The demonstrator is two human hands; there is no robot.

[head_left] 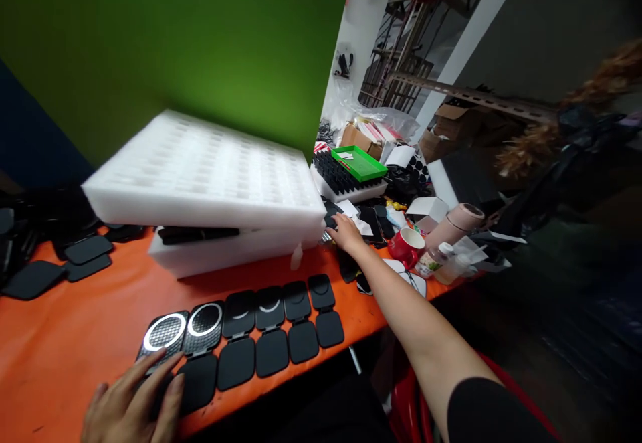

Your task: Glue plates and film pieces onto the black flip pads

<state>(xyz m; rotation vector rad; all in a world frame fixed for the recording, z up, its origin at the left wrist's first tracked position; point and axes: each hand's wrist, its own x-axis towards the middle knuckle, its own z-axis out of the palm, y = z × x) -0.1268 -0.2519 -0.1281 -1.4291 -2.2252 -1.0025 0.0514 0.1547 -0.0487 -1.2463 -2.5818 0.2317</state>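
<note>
A row of several black hinged square pads [237,365] lies unfolded along the front of the table. The two upper leaves at the left end carry bright silver rings [204,320] on a checkered face; some others show only a thin arc. My left hand [135,399] rests over the leftmost hinged pad with its fingers stretched out, hiding its lower leaf. My right hand [345,232] reaches far forward to the right end of the white foam blocks [235,255], fingers apart, near small silvery and dark items. Its fingertips are partly blurred, and I see nothing held there.
A perforated white foam slab [200,168] leans on the lower one, with black pieces between. Loose black pads [88,250] lie left. Rightward are a green tray [359,163], red mug [405,245], pink bottle [454,225] and small bottles [434,260]. A green panel [175,41] stands behind.
</note>
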